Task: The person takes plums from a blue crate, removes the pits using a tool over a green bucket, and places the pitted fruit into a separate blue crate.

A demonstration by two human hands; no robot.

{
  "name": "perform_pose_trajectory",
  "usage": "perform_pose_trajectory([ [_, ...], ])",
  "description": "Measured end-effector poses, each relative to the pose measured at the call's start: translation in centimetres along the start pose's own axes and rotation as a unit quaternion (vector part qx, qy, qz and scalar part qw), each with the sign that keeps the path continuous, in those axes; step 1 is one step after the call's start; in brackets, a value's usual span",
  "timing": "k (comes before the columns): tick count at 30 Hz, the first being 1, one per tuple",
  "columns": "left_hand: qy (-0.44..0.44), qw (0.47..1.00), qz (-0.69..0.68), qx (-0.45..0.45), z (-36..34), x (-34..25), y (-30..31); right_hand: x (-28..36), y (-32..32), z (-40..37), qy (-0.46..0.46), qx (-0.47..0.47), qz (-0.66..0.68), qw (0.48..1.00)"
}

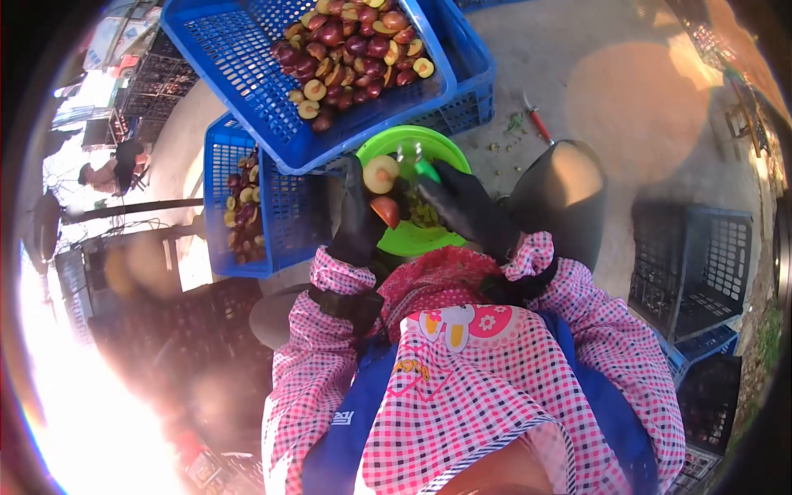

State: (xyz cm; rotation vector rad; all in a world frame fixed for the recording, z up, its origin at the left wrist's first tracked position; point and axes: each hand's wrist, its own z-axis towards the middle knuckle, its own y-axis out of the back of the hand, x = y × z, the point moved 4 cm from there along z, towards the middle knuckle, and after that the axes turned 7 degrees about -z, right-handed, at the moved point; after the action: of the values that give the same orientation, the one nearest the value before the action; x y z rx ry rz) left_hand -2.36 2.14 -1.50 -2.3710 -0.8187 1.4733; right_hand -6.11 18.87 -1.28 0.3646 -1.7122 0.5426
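Over the green bowl (pixel 453 153), the left hand (pixel 356 213) holds a halved fruit (pixel 380 175) — round, pale-yellow cut face, browner centre — just above a red piece (pixel 385 213); the right hand (pixel 464 200) grips a green-handled tool (pixel 426 170).

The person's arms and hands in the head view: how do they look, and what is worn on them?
The left hand and right hand wear black gloves. The sleeves are loose, checked in pink, white and dark tones, with gathered cuffs. A dark band shows on the left sleeve.
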Motion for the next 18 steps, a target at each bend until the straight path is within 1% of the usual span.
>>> perform_pose_trajectory([
  [1,-0.026,0.999,0.042,0.007,-0.1,-0.1,0.6,0.2,-0.2,-0.2,0.078,-0.018,-0.137,0.987],
  [2,-0.050,0.995,0.084,0.016,-0.3,-0.1,1.1,0.2,-0.4,-0.6,0.153,-0.038,-0.270,0.950],
  [3,-0.049,0.995,0.084,0.016,-0.4,-0.2,0.7,0.4,-0.5,-0.8,0.152,-0.039,-0.270,0.950],
  [5,0.015,1.000,-0.012,0.017,-0.7,0.1,-0.1,0.3,-1.0,-1.0,0.078,0.008,-0.352,0.933],
  [6,0.015,1.000,-0.012,0.016,-1.0,0.0,-0.5,0.4,-1.0,-1.0,0.078,0.009,-0.352,0.933],
  [8,-0.016,0.998,0.064,0.012,-1.8,-0.5,-1.1,0.7,-1.1,-1.0,0.107,-0.005,-0.343,0.933],
  [12,-0.010,0.999,0.034,0.005,-1.8,-0.8,-1.5,0.1,-1.1,-0.9,0.079,0.011,-0.340,0.937],
  [15,-0.027,0.997,0.067,0.029,-1.7,-0.8,-1.0,0.4,-1.1,-0.9,0.076,0.019,-0.338,0.938],
  [18,0.002,0.998,0.058,0.025,-2.0,-1.2,-1.4,0.5,-1.1,-0.7,0.082,0.016,-0.329,0.941],
])
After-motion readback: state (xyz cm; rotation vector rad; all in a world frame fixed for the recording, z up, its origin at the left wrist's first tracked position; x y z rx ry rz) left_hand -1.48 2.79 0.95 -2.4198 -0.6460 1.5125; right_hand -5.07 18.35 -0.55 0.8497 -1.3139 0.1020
